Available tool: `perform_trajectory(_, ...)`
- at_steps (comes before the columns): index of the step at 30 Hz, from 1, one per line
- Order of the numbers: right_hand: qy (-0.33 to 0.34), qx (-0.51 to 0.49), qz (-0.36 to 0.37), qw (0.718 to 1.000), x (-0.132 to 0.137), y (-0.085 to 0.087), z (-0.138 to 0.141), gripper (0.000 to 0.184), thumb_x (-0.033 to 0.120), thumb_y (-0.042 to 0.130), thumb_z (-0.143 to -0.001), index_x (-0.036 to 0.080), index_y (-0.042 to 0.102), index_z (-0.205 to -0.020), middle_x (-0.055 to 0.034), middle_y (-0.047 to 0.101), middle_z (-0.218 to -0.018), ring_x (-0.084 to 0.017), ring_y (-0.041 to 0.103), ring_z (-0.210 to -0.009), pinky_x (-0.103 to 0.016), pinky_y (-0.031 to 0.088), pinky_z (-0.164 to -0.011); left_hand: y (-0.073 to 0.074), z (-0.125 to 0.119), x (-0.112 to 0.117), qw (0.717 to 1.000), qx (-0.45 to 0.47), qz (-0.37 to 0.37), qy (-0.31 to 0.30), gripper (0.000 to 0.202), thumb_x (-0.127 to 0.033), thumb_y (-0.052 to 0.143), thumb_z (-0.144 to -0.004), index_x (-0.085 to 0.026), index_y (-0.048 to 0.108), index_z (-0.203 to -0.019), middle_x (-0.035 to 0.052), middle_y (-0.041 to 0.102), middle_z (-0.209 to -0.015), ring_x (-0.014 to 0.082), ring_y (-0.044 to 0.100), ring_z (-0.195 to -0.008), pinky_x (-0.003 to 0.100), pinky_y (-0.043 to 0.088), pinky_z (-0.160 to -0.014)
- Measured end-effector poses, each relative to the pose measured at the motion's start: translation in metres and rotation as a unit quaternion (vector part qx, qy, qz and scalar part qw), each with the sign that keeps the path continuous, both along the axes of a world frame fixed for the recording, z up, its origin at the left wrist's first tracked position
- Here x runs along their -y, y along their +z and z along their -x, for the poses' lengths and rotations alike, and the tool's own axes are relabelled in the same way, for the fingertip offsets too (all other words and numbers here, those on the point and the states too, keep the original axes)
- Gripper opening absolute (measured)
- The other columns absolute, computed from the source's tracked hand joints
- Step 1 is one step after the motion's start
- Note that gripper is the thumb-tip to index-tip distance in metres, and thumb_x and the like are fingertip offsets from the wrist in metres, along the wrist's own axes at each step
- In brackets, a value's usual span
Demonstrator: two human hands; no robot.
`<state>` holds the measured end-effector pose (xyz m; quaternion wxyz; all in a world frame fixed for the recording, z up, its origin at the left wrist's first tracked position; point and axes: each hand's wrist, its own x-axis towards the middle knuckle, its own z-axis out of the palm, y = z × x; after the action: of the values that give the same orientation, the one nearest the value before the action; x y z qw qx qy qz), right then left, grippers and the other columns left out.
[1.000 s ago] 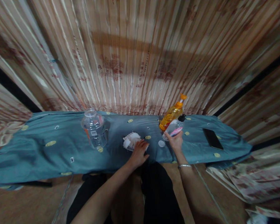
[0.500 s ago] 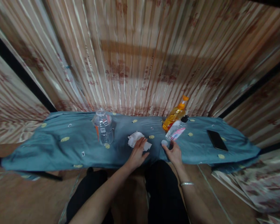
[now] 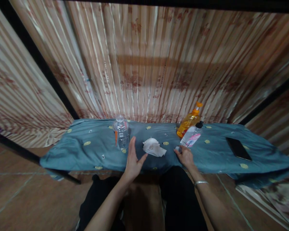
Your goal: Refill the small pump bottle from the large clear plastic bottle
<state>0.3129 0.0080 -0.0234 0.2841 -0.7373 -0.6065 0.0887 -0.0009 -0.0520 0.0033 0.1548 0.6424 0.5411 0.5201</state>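
My left hand [image 3: 133, 163] is raised with its thumb spread from the fingers and nothing in it. It hovers between a clear plastic bottle [image 3: 122, 133] with an open mouth and a crumpled white tissue [image 3: 153, 147] lying on the cloth. My right hand [image 3: 186, 157] pinches a small round whitish cap [image 3: 178, 149] low over the cloth, its fingers partly covering it. Just beyond that hand are a clear bottle with a black top and pink label [image 3: 191, 136] and a yellow pump bottle [image 3: 189, 123], both tilted in view.
A blue-green patterned cloth [image 3: 82, 157] covers the narrow table. On its right part lies a black phone [image 3: 239, 149]. A pleated curtain [image 3: 146, 80] hangs behind, with dark frame bars [image 3: 45, 70] at the sides. My knees [image 3: 180, 199] are under the front edge.
My left hand has lifted off the tissue and moved left towards the open bottle. My right hand stays at the round cap, now covering more of it. The view has shifted left.
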Motion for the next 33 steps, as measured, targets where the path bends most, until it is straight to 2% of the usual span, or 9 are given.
perform_trajectory(3,0.011,-0.036,0.009,0.999,0.000,0.012,0.008,0.027,0.045,0.070,-0.089,0.021,0.075,-0.099,-0.0153,0.083,-0.099,-0.037,0.080,-0.095,-0.049,0.061,-0.090,0.006,0.047,-0.004,0.992,0.047,-0.018,0.113,0.115,-0.044,0.085,-0.087,-0.022,0.015,-0.174,0.0246,0.025,-0.182,0.0412,0.021,-0.173,0.062,0.023,-0.138)
perform_trajectory(6,0.078,-0.075,-0.034,0.994,-0.003,0.034,0.031,0.033,0.047,0.072,-0.088,0.020,0.079,-0.106,-0.0138,0.084,-0.108,-0.035,0.080,-0.098,-0.049,0.063,-0.093,0.008,0.080,-0.029,0.979,0.086,-0.010,0.185,0.132,-0.040,0.094,-0.076,-0.020,0.007,-0.174,0.0282,0.015,-0.184,0.0426,0.010,-0.175,0.062,0.017,-0.139)
perform_trajectory(10,0.218,-0.074,-0.102,0.968,-0.015,0.078,0.083,0.038,0.039,0.073,-0.091,0.021,0.079,-0.123,-0.0163,0.080,-0.134,-0.036,0.076,-0.126,-0.054,0.059,-0.111,0.004,0.085,-0.071,0.976,0.115,0.017,0.184,0.142,-0.030,0.101,-0.060,-0.018,0.014,-0.172,0.0318,0.030,-0.178,0.0455,0.028,-0.170,0.062,0.028,-0.136)
perform_trajectory(12,0.284,-0.053,-0.109,0.951,-0.024,0.102,0.111,0.040,0.033,0.073,-0.093,0.022,0.077,-0.131,-0.0144,0.079,-0.139,-0.034,0.074,-0.131,-0.053,0.058,-0.113,0.002,0.080,-0.085,0.978,0.121,0.021,0.168,0.137,-0.026,0.100,-0.060,-0.018,0.018,-0.170,0.0293,0.045,-0.171,0.0429,0.046,-0.161,0.059,0.039,-0.131)
perform_trajectory(15,0.334,-0.016,-0.102,0.937,-0.042,0.137,0.150,0.048,0.028,0.074,-0.094,0.021,0.070,-0.142,-0.0146,0.078,-0.139,-0.031,0.078,-0.122,-0.048,0.061,-0.108,-0.001,0.072,-0.094,0.981,0.124,0.025,0.150,0.116,-0.024,0.095,-0.067,-0.020,0.032,-0.165,0.0209,0.066,-0.151,0.0375,0.069,-0.139,0.055,0.054,-0.119)
perform_trajectory(19,0.366,0.055,-0.109,0.922,-0.066,0.177,0.181,0.053,0.026,0.078,-0.096,0.017,0.063,-0.147,-0.0170,0.079,-0.135,-0.031,0.077,-0.122,-0.044,0.061,-0.105,-0.007,0.067,-0.094,0.986,0.110,0.021,0.125,0.086,-0.026,0.090,-0.071,-0.025,0.052,-0.148,0.0129,0.075,-0.135,0.0340,0.076,-0.124,0.052,0.060,-0.109)
perform_trajectory(22,0.413,0.107,-0.104,0.899,-0.075,0.200,0.185,0.055,0.022,0.078,-0.097,0.011,0.060,-0.148,-0.0194,0.079,-0.130,-0.032,0.077,-0.119,-0.044,0.061,-0.104,-0.010,0.066,-0.089,0.990,0.089,0.010,0.105,0.083,-0.027,0.090,-0.070,-0.024,0.054,-0.145,0.0135,0.075,-0.136,0.0358,0.074,-0.128,0.054,0.058,-0.111)
perform_trajectory(26,0.492,0.151,-0.087,0.853,-0.072,0.220,0.173,0.056,0.020,0.078,-0.098,0.012,0.059,-0.150,-0.0178,0.079,-0.130,-0.030,0.079,-0.116,-0.042,0.061,-0.101,-0.010,0.067,-0.083,0.994,0.058,-0.006,0.091,0.084,-0.024,0.090,-0.069,-0.022,0.054,-0.145,0.0161,0.073,-0.138,0.0382,0.072,-0.130,0.058,0.056,-0.113)
perform_trajectory(33,0.552,0.184,-0.055,0.811,-0.054,0.228,0.160,0.041,0.020,0.078,-0.099,0.014,0.066,-0.138,-0.0155,0.080,-0.124,-0.031,0.079,-0.117,-0.043,0.063,-0.099,-0.004,0.069,-0.073,0.995,-0.006,-0.032,0.091,0.077,-0.013,0.085,-0.070,-0.023,0.056,-0.140,0.0168,0.072,-0.139,0.0408,0.069,-0.131,0.064,0.049,-0.118)
